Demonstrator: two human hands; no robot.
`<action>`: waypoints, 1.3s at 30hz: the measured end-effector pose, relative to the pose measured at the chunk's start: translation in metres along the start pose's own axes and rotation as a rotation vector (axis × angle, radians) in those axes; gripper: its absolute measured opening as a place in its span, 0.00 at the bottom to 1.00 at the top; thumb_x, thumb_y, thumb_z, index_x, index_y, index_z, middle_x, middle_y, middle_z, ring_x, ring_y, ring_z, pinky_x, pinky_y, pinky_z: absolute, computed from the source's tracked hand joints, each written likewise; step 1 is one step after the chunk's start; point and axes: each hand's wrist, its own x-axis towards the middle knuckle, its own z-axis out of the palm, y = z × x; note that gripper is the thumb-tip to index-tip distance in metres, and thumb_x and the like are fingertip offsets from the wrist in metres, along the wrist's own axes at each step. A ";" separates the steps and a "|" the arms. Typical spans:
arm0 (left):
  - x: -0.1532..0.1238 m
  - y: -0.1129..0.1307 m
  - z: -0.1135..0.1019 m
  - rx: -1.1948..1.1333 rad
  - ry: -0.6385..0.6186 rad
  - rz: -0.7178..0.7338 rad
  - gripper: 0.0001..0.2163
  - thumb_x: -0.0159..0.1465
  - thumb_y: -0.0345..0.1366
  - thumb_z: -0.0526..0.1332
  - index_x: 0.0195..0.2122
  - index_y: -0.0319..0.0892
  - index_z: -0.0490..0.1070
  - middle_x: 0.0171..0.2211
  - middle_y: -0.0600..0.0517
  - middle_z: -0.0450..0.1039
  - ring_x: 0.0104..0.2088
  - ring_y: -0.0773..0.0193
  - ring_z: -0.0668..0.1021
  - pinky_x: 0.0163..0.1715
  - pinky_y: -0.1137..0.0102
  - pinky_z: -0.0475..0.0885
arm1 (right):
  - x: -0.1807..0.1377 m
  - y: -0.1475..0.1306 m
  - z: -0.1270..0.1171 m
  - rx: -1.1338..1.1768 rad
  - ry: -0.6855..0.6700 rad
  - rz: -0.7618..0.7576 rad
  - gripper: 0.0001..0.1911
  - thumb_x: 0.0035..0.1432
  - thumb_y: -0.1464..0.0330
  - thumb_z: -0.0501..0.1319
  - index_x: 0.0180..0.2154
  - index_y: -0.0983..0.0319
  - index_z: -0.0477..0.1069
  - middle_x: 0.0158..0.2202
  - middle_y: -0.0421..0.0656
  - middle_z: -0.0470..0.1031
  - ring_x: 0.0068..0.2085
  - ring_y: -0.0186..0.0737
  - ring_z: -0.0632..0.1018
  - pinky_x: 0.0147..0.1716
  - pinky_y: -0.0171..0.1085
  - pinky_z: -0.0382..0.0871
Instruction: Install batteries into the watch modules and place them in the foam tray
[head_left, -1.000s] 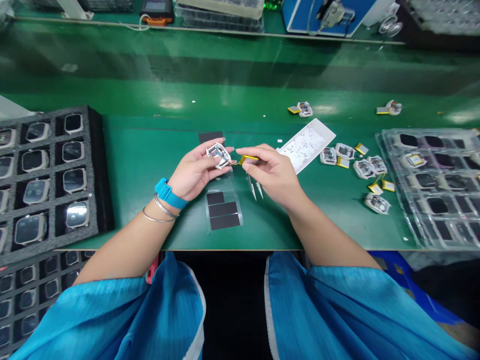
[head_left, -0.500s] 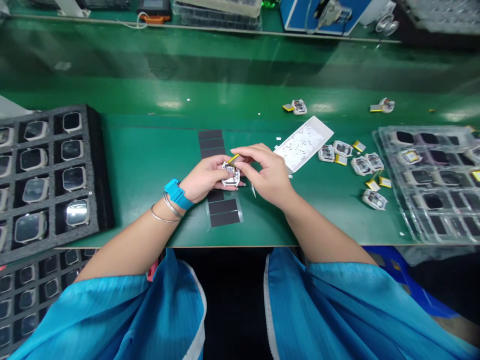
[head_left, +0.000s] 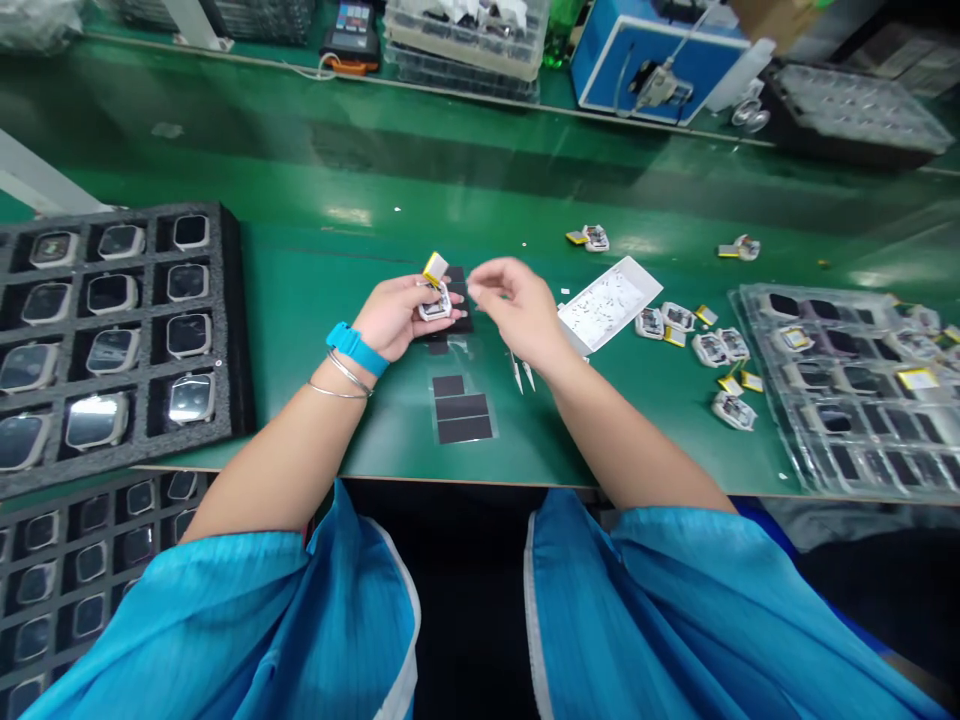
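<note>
My left hand holds a small white smartwatch housing in its fingers. A yellow flat battery sticks up from the housing's far edge, joined to it. My right hand hangs just above the green mat, a little apart from the housing, with nothing in its fingers. A pair of steel tweezers lies on the mat below my right wrist. Black adhesive pads on a clear liner lie nearer me, and more black pads are partly hidden behind my left hand.
A black foam tray of watch bodies fills the left side. A clear plastic tray stands at the right. Between them lie a white sheet of small parts and several watch housings with batteries. Equipment lines the far bench.
My right hand has let go of the yellow battery and moved away to the right. The battery now stands at the housing in my left hand, and my view has shifted slightly.
</note>
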 end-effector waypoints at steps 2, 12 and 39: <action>0.004 0.006 -0.009 0.010 0.037 -0.014 0.09 0.54 0.23 0.62 0.38 0.35 0.73 0.32 0.46 0.80 0.29 0.62 0.83 0.39 0.64 0.81 | -0.002 0.001 0.007 -0.120 -0.125 0.011 0.05 0.57 0.71 0.61 0.34 0.61 0.77 0.38 0.43 0.78 0.40 0.40 0.78 0.46 0.41 0.72; 0.008 0.008 -0.022 0.130 -0.036 -0.123 0.07 0.54 0.22 0.62 0.34 0.34 0.75 0.30 0.42 0.80 0.32 0.56 0.83 0.49 0.47 0.76 | -0.015 0.004 0.028 -0.374 -0.208 -0.040 0.06 0.56 0.75 0.62 0.31 0.61 0.77 0.44 0.48 0.74 0.47 0.48 0.74 0.50 0.49 0.68; -0.002 -0.004 0.009 0.222 -0.011 -0.133 0.04 0.51 0.22 0.61 0.25 0.36 0.71 0.19 0.52 0.71 0.20 0.69 0.75 0.22 0.74 0.78 | -0.022 0.009 0.012 0.373 0.013 -0.036 0.10 0.49 0.65 0.69 0.28 0.61 0.71 0.30 0.40 0.78 0.33 0.37 0.78 0.39 0.39 0.72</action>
